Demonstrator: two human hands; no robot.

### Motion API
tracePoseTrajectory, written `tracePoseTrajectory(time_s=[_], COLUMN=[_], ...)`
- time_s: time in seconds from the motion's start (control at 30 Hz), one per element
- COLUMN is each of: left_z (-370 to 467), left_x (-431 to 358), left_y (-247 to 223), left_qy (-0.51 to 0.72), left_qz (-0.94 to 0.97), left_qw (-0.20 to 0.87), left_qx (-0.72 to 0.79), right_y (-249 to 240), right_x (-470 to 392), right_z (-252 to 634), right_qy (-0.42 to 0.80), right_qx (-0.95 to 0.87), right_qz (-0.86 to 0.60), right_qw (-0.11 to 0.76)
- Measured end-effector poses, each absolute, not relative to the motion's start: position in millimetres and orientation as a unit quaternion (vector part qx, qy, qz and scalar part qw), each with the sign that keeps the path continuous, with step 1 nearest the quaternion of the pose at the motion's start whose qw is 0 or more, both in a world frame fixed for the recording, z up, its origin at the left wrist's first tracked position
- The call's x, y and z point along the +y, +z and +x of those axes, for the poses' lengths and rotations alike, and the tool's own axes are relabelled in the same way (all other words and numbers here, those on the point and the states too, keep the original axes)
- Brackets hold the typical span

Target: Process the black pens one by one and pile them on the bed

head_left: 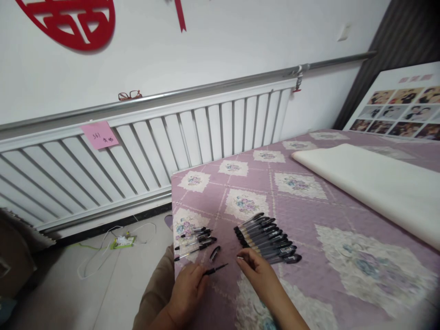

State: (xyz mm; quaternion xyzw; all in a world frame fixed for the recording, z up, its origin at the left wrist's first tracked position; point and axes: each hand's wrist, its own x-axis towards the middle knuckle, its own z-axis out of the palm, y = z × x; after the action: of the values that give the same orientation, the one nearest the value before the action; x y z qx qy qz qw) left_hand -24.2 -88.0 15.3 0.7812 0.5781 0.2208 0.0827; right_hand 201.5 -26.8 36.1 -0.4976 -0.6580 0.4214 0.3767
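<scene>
My left hand [187, 288], closed at the bed's near left edge, grips a pen [215, 269] whose bare, uncapped tip points right. Just above this pen lies a loose black pen cap [215, 253]. My right hand [256, 269] is pinched, thumb against finger, a short way right of the tip; a small pale bit shows at the fingertips, too small to name. Beyond it, several capped black gel pens [266, 236] lie side by side in a row. Several uncapped clear pens [192, 250] and black caps [202, 230] are on the left.
A purple floral cover [295, 211] spreads over the bed, with a folded cream sheet [371, 178] at right. Behind stands a white radiator [206, 133] bearing a pink note [99, 135]; glasses [129, 95] rest on its pipe. A power strip [123, 241] with cables lies on the floor.
</scene>
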Motion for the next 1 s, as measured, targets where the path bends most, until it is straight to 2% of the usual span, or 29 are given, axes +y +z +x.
tracePoseTrajectory(time_s=[0.27, 0.63, 1.0], left_z=[-24.1, -25.3, -23.9], left_x=[-89.2, -87.8, -87.7], left_y=[14.1, 10.1, 10.5], left_qy=[0.243, 0.237, 0.235], left_qz=[0.776, 0.784, 0.796], left_qw=[0.074, 0.072, 0.061], left_qx=[0.577, 0.569, 0.555], right_y=[19.6, 24.3, 36.4], right_x=[-36.1, -36.3, -43.3], right_z=[184.8, 184.7, 175.4], right_qy=[0.325, 0.405, 0.407], right_qx=[-0.765, -0.694, -0.727], right_qz=[-0.487, -0.474, -0.46], right_qw=[0.268, 0.359, 0.307])
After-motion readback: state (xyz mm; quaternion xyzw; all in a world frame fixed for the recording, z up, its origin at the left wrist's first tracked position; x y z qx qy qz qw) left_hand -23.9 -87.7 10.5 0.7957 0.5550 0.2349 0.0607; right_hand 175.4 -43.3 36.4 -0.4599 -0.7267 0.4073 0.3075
